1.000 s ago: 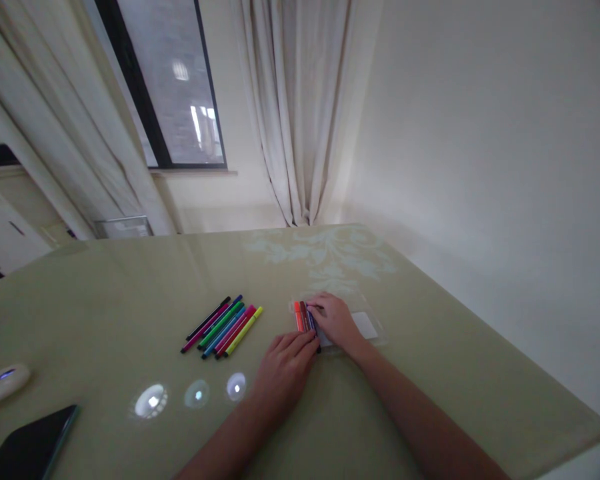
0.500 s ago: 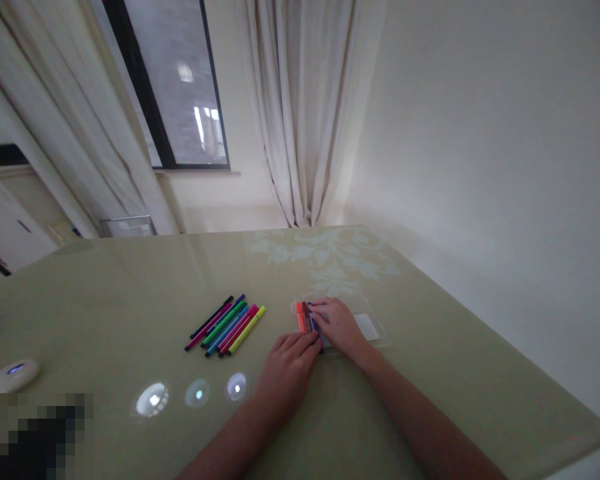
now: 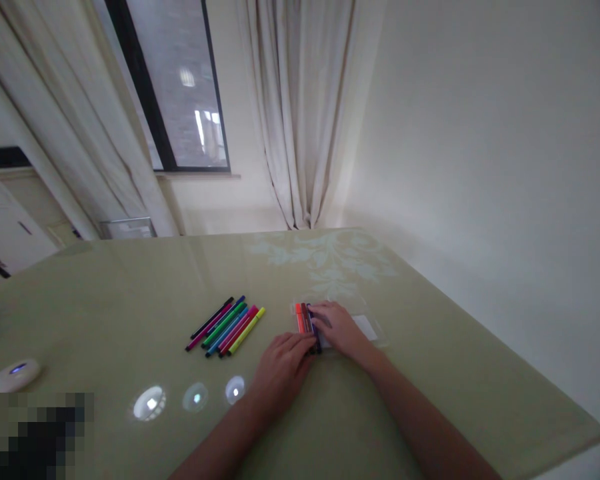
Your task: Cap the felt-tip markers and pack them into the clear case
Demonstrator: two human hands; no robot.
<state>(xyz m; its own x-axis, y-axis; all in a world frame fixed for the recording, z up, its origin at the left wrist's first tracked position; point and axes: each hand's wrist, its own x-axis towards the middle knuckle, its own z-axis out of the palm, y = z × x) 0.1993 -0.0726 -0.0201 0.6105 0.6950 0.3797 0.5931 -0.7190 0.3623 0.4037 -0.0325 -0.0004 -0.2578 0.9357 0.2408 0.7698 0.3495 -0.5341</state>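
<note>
A clear flat plastic case lies on the table, with an orange marker and a brown-red marker side by side at its left. Beside them is a dark blue marker, its middle partly covered by my right hand, whose bent fingertips grip it near the top. My left hand lies across the lower ends of the markers, fingers stretched out and fingertips touching the dark blue one. A white card shows inside the case, right of my right hand.
Left of my hands lies a loose group of several coloured markers on the glossy green table. A white oval object sits at the far left. The wall runs along the table's right edge.
My left hand has drawn back slightly to the left, uncovering the lower end of the dark blue marker. My right hand stays almost in place.
</note>
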